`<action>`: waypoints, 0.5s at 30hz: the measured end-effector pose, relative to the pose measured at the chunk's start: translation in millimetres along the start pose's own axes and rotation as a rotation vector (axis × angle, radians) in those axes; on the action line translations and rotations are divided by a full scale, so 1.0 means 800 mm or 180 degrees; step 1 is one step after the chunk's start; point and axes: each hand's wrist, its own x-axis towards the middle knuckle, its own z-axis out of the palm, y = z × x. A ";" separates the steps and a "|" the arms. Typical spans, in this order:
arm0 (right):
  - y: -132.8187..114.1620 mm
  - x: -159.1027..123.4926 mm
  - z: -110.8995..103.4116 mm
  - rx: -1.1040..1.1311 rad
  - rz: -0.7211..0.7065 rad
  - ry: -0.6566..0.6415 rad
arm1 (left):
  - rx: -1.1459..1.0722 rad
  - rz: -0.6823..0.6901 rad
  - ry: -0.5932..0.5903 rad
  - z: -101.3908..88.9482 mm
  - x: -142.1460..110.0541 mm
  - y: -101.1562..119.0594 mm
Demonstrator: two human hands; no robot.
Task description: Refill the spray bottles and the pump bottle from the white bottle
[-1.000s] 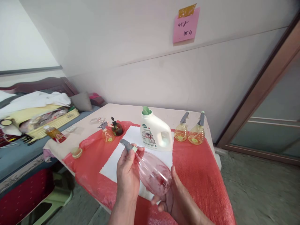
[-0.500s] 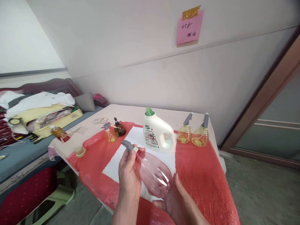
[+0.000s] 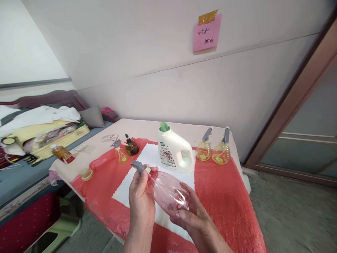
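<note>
- A clear pink spray bottle (image 3: pixel 168 192) is held in both hands at the lower centre of the frame, lying on its side above a white cloth (image 3: pixel 147 165), its grey trigger head (image 3: pixel 138 167) pointing to the upper left
- The left hand (image 3: pixel 140 200) wraps the bottle's neck, fingers curled tight just below the trigger head
- The right hand (image 3: pixel 195 219) cups the round base from below, fingers curved around it and touching the plastic
- The white cloth lies on a red sheet (image 3: pixel 223 196) that covers the near part of the table (image 3: pixel 147 126)
- Behind the hands, at mid frame, a white detergent jug (image 3: pixel 175 151) with a green cap stands at the far edge of the cloth
- Right of the jug, two amber spray bottles (image 3: pixel 212 151) stand side by side on the red sheet
- Left of the jug stand a small amber spray bottle (image 3: pixel 120 153) and a dark round bottle (image 3: pixel 131 146), close together
- Near the table's left edge are a small yellowish lid (image 3: pixel 86 174) and an orange bottle (image 3: pixel 61 154) lying tilted
- A pink note (image 3: pixel 206 33) is stuck on the wall at the upper right of centre
</note>
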 end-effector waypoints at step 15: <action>-0.018 -0.007 0.005 -0.0586 -0.0183 -0.0526 | 0.0634 -0.0100 0.0022 0.001 -0.007 0.000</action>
